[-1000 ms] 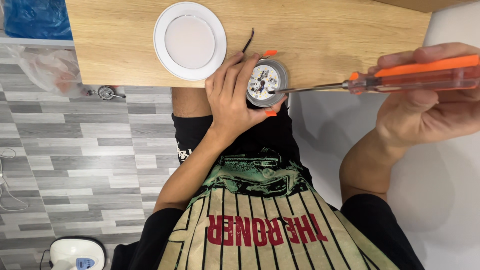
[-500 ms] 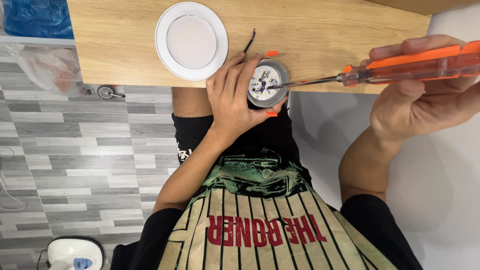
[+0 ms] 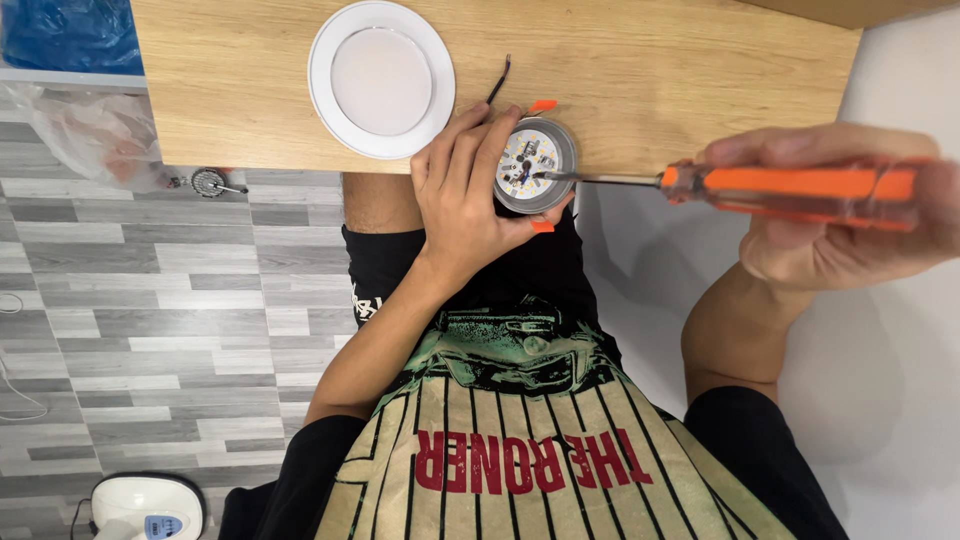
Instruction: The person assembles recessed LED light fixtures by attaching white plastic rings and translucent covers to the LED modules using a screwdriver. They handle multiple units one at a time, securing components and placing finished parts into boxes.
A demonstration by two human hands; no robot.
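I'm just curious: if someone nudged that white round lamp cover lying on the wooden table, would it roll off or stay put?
The white round cover lies flat on the table, so it would probably slide rather than roll. It looks like thin plastic, so likely light for its size. Its smooth glossy rim may be a bit slippery to pinch.

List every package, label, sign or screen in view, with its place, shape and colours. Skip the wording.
Blue plastic bag: top left corner, crumpled, shiny blue.
Clear plastic bag: on the floor left of the wooden table, wrinkled, see-through.
White device: bottom left on the floor, rounded, white, with a small blue label or screen on it; too small to tell which.
Shirt print: on the person's chest, red letters on cream with black stripes.
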